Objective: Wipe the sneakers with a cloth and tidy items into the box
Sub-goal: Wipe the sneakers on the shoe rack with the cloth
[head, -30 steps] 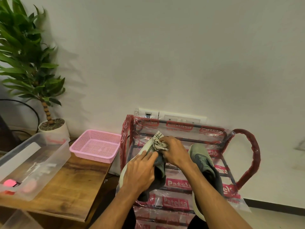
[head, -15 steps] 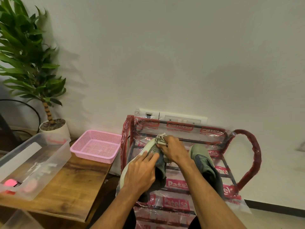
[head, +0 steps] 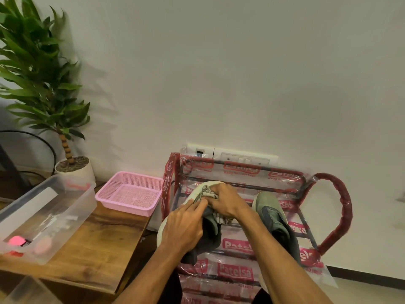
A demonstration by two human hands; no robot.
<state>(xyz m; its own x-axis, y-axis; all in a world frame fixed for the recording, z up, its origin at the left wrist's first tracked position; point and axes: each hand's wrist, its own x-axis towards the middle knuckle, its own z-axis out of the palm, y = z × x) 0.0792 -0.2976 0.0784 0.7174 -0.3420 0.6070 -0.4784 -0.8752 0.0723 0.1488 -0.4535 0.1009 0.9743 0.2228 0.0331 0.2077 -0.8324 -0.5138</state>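
Wiping of the first sneaker (head: 209, 236), shown tipped on its side over the left edge of the shoe rack (head: 335, 216), pale sole turned outward. The left hand (head: 184, 229) lay across the dark upper with fingers nearly straight, pressing it steady; whether the thumb hooked underneath was hidden. The right hand (head: 225, 201) was clenched round the bunched cloth (head: 206, 191) and bore on the toe end, the two hands touching. The second sneaker (head: 274, 218) stood upright near the rack's right edge, apparently not yet being wiped. The clear box (head: 72, 207) sat along the left edge of the bench (head: 105, 238), with a pink basket (head: 129, 209) at the bench's far right corner. For a good result, the stroke probably called for firm support from the bracing hand, short passes along the sole rim, and a fresh fold of cloth turned outward once soiled; tidying appeared to remain ahead.
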